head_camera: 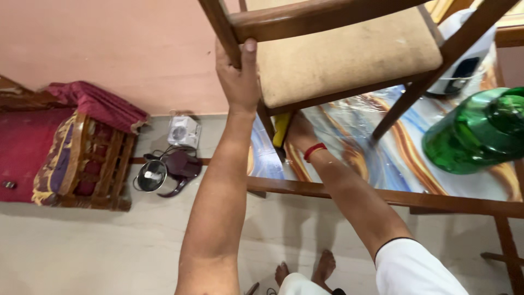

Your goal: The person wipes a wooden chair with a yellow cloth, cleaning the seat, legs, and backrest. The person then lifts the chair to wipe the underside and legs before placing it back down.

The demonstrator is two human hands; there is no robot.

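Our left hand (237,74) closes its grip around the wooden frame of the chair (338,52), thumb up along the rail, at the corner where a leg meets the padded seat. Our right hand (297,134), with a red band at the wrist, sits under the seat against a yellow cloth (281,130); we cannot tell how far its grip is closed. The chair stands on the tabletop (393,164), tilted, beside a green bottle (477,131). We judge the frame stiff and moderately heavy and the cushion yielding: hold it by the rails and legs.
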